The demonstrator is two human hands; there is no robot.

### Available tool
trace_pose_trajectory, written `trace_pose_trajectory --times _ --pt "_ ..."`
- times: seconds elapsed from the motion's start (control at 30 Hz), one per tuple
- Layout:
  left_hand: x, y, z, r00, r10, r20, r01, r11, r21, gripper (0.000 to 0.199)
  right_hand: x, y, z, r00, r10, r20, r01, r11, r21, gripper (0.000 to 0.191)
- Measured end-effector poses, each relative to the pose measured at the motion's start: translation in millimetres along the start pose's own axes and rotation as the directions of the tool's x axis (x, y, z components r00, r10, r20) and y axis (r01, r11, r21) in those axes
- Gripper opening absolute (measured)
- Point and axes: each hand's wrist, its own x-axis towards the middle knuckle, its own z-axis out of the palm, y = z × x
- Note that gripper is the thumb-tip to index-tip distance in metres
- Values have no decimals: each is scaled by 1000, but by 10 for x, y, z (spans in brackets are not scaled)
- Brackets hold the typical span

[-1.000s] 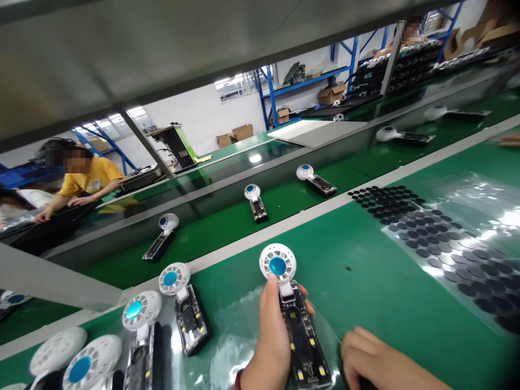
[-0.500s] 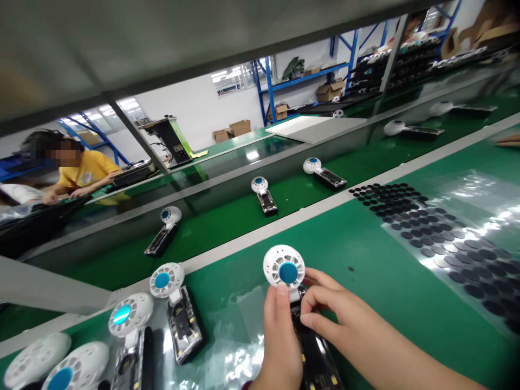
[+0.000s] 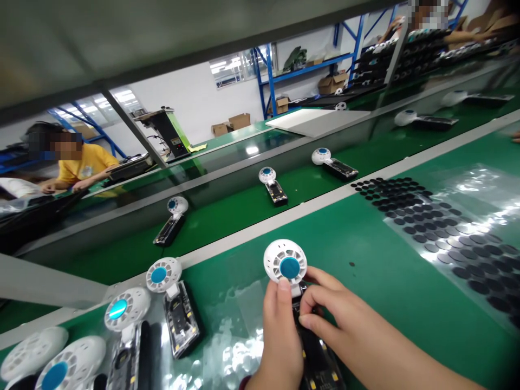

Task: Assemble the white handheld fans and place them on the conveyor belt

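Since a second back, the right hand [image 3: 345,330] has come up off the mat and joined the left hand [image 3: 280,336] on the little fan unit [image 3: 298,303]; half a second ago it was already there, so now it's pretty much holding the same pose. Both hands are together, clamped on the fan's dark clear handle: left thumb pressed just under the white round head with the blue centre, right fingers pinching the neck from the other side. What the right fingertips are actually pressing on I can't quite make out, too small. That fan sits on the green mat [image 3: 365,260] at the near edge, head pointing away from the person.

To the left, more fan units [image 3: 170,303] lie on a shiny plastic sheet [image 3: 239,325]. Off to the right there's a clear sheet of black round pads [image 3: 439,233]. Beyond the grey rail, three fans on the conveyor belt [image 3: 227,211] have slid a bit rightward. A person in a yellow shirt [image 3: 81,165] works at the far left.
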Motion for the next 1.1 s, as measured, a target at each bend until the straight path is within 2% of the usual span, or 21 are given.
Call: trace_pose_trajectory --times 0.3,0.53,0.73,0.87,0.9,1.0,1.1 --pt "9 15 -6 1000 11 25 -11 1000 14 39 -4 -35 16 999 46 -2 -46 996 70 18" --pt "15 11 11 1000 10 -4 -10 1000 6 39 15 23 29 1000 -2 -10 2 1000 7 17" --pt "22 -15 4 999 -35 -11 35 998 -49 38 8 78 58 999 -26 -38 25 1000 -6 17" --pt "2 -36 -13 993 -101 59 108 988 -112 44 24 126 63 995 -26 -94 29 999 28 14" --pt "0 -44 -18 990 -107 89 118 986 -118 48 35 139 60 994 0 -108 6 998 55 18" --pt "11 -60 -36 985 -109 135 130 979 -159 56 61 155 40 993 105 -47 -94 976 197 37" --pt "47 -40 -75 986 -131 103 149 971 -186 53 37 128 7 992 73 100 -101 945 310 48"
